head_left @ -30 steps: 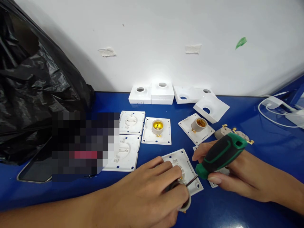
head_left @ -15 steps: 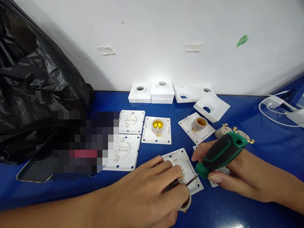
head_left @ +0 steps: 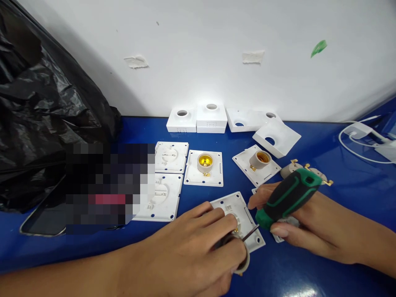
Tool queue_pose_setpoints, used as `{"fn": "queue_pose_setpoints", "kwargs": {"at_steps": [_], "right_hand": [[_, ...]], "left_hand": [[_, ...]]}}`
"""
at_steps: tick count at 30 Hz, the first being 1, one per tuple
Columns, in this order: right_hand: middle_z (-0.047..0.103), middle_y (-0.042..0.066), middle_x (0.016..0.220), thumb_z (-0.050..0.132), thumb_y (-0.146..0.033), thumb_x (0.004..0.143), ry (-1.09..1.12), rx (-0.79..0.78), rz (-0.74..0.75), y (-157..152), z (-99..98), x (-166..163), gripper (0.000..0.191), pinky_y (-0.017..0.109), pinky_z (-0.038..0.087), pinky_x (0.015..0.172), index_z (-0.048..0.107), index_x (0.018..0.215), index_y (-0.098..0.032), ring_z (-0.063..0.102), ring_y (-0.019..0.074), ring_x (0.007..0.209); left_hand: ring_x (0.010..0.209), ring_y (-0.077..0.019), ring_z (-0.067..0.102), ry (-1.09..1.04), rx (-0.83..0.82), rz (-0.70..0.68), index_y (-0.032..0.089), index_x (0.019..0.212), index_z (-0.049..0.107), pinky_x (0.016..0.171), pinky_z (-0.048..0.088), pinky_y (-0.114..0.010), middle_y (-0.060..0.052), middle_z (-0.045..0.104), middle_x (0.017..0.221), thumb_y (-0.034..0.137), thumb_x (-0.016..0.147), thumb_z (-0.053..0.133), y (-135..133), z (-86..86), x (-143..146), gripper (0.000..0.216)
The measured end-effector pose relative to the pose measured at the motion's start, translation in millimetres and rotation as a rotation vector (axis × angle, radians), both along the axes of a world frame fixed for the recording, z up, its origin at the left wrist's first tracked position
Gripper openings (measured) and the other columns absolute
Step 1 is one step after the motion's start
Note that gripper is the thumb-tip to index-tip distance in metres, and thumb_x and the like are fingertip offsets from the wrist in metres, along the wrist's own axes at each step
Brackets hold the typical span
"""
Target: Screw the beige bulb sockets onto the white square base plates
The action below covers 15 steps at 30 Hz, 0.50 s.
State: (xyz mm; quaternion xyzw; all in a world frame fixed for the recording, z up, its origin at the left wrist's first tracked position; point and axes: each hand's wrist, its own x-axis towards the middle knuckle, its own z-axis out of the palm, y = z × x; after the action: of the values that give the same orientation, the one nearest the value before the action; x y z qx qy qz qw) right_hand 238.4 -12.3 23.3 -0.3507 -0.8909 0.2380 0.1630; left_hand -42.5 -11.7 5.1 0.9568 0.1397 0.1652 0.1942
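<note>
My left hand (head_left: 198, 243) is closed around a lamp socket (head_left: 244, 264), tilted on its side over a square white base plate (head_left: 227, 200). Most of that socket is hidden by my fingers. In my right hand (head_left: 312, 231) is a screwdriver (head_left: 291, 198) with a green and black handle. Its thin shaft points down and left to the socket, where the tip is hidden. Beyond my hands, a base plate bearing an upright socket (head_left: 204, 163) lies in the middle. Another socket (head_left: 260, 159) stands on a turned plate to its right.
White square covers (head_left: 212, 121) with round holes line the wall. Bare base plates (head_left: 168, 156) lie left of centre, beside a pixelated area. Loose sockets (head_left: 291, 168) with brass tabs are behind my right hand. A black plastic bag (head_left: 55, 95) fills the left; a white cable (head_left: 355, 152) lies right.
The screwdriver handle has shifted very slightly and looks turned a little in my right hand. My left hand still holds the socket in the same place. The whole view has moved slightly.
</note>
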Motion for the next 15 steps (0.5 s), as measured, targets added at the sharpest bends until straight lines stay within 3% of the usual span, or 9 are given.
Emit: {"fn": "queue_pose_setpoints", "kwargs": {"at_steps": [15], "right_hand": [[0.079,0.006,0.108,0.040,-0.048,0.112,-0.055,-0.021,0.008,-0.4,1.6,0.1,0.040,0.037,0.055,0.081,0.071,0.118,-0.024,0.074,0.0242,0.091]], "left_hand": [[0.087,-0.0196,0.061,0.015,-0.014,0.015,0.021,0.102,0.065,0.096,0.051,-0.035,-0.004,0.066,0.100,0.014,0.107,0.052,0.8,-0.3,-0.2,0.015]]}}
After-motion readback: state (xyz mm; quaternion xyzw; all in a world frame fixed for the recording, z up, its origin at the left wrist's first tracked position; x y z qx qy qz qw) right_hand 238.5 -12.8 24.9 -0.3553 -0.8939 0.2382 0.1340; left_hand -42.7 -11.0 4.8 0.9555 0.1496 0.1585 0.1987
